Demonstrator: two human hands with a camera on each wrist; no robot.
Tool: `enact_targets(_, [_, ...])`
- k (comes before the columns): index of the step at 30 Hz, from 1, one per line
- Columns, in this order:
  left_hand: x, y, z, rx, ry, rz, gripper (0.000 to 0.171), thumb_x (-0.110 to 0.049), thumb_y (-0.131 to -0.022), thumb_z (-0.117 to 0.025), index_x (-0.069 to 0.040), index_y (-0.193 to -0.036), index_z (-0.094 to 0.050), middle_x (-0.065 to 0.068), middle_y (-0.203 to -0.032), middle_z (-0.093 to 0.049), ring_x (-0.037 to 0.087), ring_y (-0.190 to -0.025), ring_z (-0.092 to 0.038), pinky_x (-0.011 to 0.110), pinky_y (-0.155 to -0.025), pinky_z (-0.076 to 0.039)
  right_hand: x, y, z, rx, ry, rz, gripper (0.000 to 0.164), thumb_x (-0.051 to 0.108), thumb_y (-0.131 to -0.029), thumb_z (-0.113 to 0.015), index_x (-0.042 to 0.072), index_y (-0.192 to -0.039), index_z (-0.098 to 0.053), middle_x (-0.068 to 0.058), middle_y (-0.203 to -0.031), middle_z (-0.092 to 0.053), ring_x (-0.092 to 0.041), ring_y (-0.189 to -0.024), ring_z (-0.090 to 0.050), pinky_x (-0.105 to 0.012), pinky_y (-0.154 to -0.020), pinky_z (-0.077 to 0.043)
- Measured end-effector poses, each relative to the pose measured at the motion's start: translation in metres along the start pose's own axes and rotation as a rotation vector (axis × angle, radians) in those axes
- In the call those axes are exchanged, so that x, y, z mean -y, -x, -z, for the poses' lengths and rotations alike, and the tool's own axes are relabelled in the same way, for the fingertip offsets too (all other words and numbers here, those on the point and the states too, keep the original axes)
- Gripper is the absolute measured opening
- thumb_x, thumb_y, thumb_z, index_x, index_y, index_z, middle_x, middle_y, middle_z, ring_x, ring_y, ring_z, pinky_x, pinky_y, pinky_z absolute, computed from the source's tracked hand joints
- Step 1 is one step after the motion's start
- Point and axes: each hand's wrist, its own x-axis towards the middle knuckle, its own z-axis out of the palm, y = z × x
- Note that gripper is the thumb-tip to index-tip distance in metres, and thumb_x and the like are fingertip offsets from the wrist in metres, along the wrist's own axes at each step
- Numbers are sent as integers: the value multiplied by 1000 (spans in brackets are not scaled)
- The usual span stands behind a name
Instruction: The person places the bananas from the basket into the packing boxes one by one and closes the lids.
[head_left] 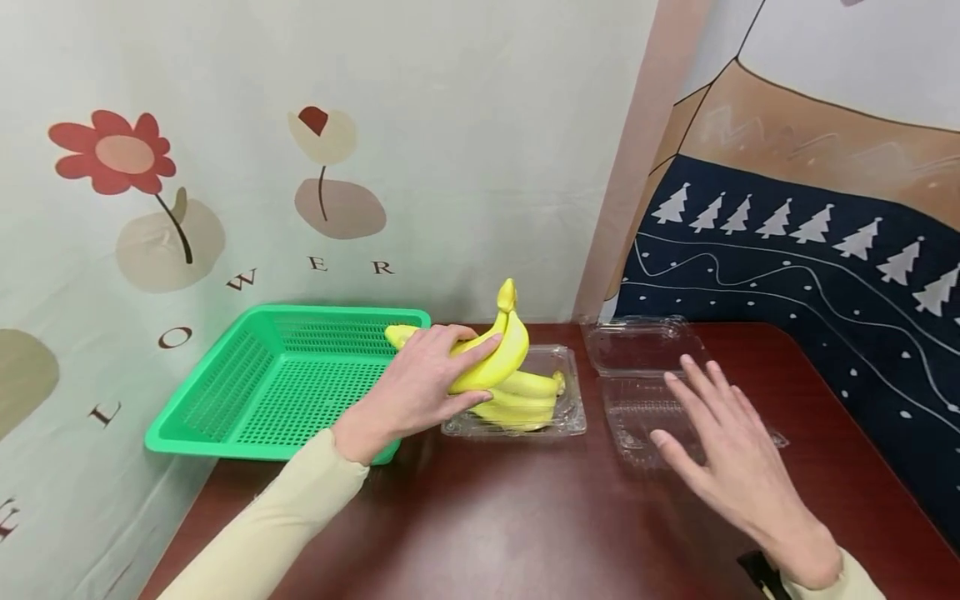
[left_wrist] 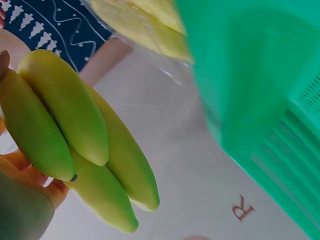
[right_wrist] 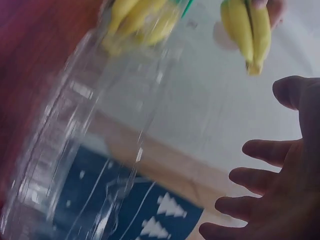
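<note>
My left hand [head_left: 422, 375] grips a bunch of yellow bananas [head_left: 510, 346] with its stem end up, raised above a clear plastic box [head_left: 574, 412]. Seen from the left wrist, the held bunch [left_wrist: 65, 120] hangs with several greenish-yellow fruits side by side. Another bunch of bananas [head_left: 521, 408] lies inside the clear box. Over on the right, my right hand [head_left: 731, 462] is spread with its fingers apart and holds nothing. It hovers by an opened clear clamshell box [head_left: 626, 417], whose lid [head_left: 637, 346] leans back toward the wall; the right wrist view shows the clear plastic [right_wrist: 75, 135] too.
A green perforated basket [head_left: 202, 400] stands left of the banana box, close to the left forearm. The dark red-brown table [head_left: 510, 517] ends against a printed cloth wall [head_left: 480, 150] at the back. A dark cloth with white trees [head_left: 810, 308] hangs along the right side.
</note>
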Motion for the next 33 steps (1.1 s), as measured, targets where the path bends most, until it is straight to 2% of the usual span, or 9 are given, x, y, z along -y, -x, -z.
enact_targets(8, [-24,-25,-19,-15,-2,-60,68,-43,-86,-84,-17,-145,-62,11,-121,-62,28,-107,-60,44,-89,-52,-48,8,10,32,-19,-158,69,36,-99,-66,0,-154,-45,-22,-166,-28,-43,-156,-14,-60,-125,-8])
enact_targets(13, [-42,-39,-29,4,14,-59,68,-45,-87,-82,-19,-146,-61,11,-121,-62,26,-109,-60,42,-92,-51,-80,16,10,83,-79,-263,69,36,-103,-61,-2,-156,-39,-25,-168,-22,-46,-156,-9,-64,-123,-6])
enact_targets(19, [-66,-58,-42,41,60,-63,72,-47,-87,-82,-20,-149,-58,9,-123,-62,24,-112,-58,40,-92,-50,-102,29,8,144,-124,-388,73,40,-106,-56,1,-162,-28,-23,-171,-10,-43,-157,-2,-76,-115,-11])
enact_targets(22, [-78,-68,-48,60,69,-70,74,-49,-87,-81,-22,-151,-56,9,-124,-61,22,-111,-57,38,-91,-49,-108,32,7,168,-128,-412,74,41,-107,-55,2,-162,-26,-23,-171,-8,-47,-156,-6,-80,-108,-18])
enact_targets(27, [-94,-81,-58,83,45,-93,72,-54,-90,-76,-25,-152,-54,6,-126,-61,19,-108,-57,35,-91,-48,-114,34,5,188,-137,-409,75,40,-107,-54,1,-163,-24,-27,-170,-10,-58,-147,-22,-80,-96,-29])
enact_targets(33, [-112,-91,-72,101,18,-124,69,-57,-93,-71,-28,-153,-53,4,-130,-61,18,-110,-57,33,-91,-48,-117,37,1,193,-163,-402,74,38,-107,-56,-3,-161,-27,-29,-168,-14,-59,-146,-23,-80,-100,-28])
